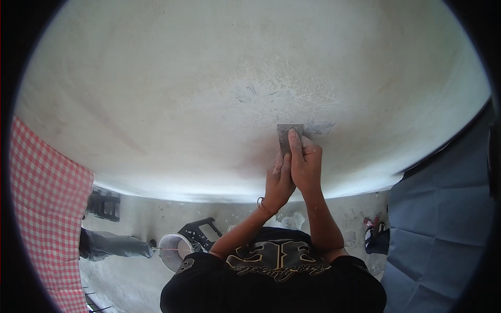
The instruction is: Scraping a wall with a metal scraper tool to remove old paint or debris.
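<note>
A putty knife (283,137) with a flat, dull grey blade is pressed edge-up against a pale plastered wall (176,78). My right hand (307,166) grips it, the thumb lying along the blade. Lower down, my left hand (278,182) closes around the tool's bottom part, which the fingers hide. Whitish dust coats the fingers of both hands. Just above the blade, the wall has a rough, flaking patch (282,88) with dark scratches. Beside the blade, to the right, is a grey scraped spot (321,127).
A bucket (165,252) stands on the floor next to a black plastic stool (191,231); another dark stool (111,206) is farther left. A person's trouser leg (113,244) shows nearby. Red-checked cloth (51,195) hangs left, blue sheeting (434,219) right. Dark items (377,240) lie by the sheeting.
</note>
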The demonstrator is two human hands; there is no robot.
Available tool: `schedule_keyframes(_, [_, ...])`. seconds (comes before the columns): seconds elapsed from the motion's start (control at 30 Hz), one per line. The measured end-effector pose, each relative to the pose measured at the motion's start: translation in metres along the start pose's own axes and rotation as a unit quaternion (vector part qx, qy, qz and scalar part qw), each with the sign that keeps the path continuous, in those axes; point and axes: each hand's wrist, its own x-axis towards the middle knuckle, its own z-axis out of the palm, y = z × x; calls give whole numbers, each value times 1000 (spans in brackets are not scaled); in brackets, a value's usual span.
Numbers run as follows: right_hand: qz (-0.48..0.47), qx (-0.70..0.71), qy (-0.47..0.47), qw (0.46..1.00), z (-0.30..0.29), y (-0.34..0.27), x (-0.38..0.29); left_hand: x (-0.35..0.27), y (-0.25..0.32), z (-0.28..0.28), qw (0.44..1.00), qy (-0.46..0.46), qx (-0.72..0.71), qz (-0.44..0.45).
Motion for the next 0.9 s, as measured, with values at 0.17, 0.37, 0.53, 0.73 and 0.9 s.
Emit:
schedule_keyframes(0.17, [-61, -68, 23, 996, 6, -10, -1, 2, -15, 1, 999, 11, 13, 31])
schedule_keyframes(0.37, [-27, 40, -12, 999, 18, -39, 15, 22, 3, -8, 986, 30, 105, 126])
schedule_keyframes(0.53, [9, -20, -11, 1000, 18, -4, -1, 3, -12, -14, 999, 10, 12, 50])
schedule_keyframes(0.73, [-36, -19, 3, 999, 24, -18, -1, 6, -25, -22, 982, -12, 138, 130])
schedule_keyframes(0.9, [-15, -65, -21, 998, 14, -4, -3, 2, -17, -15, 979, -7, 138, 151])
